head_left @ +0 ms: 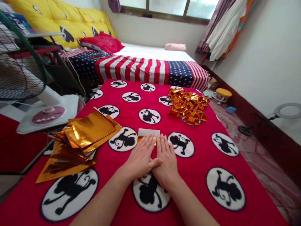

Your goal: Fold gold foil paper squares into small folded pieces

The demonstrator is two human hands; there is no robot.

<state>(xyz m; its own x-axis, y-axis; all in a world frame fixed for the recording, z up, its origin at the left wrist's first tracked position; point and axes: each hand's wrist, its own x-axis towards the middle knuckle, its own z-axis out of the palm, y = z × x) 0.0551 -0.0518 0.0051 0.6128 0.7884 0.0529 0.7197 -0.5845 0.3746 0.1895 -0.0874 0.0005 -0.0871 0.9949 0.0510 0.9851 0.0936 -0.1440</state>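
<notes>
On the red cloth with monkey prints [197, 188], a small folded sheet with a white strip [149, 132] and a gold part lies under my fingertips. My left hand [142, 157] rests flat on it, fingers stretched forward, its thumb reaching over my right hand. Beside it my right hand [166, 158] also lies flat, fingers straight, tips at the sheet's near edge. A loose stack of gold foil sheets [87, 131] is at the left. Several folded gold foil pieces [188, 105] form a pile at the far right of the cloth.
A fan [49, 113] stands at the left edge. Behind the table is a bed with a striped, starred cover [141, 69] and a red pillow [105, 43]. To the right, on the floor, are a yellow stool [224, 92] and a ring light [288, 110].
</notes>
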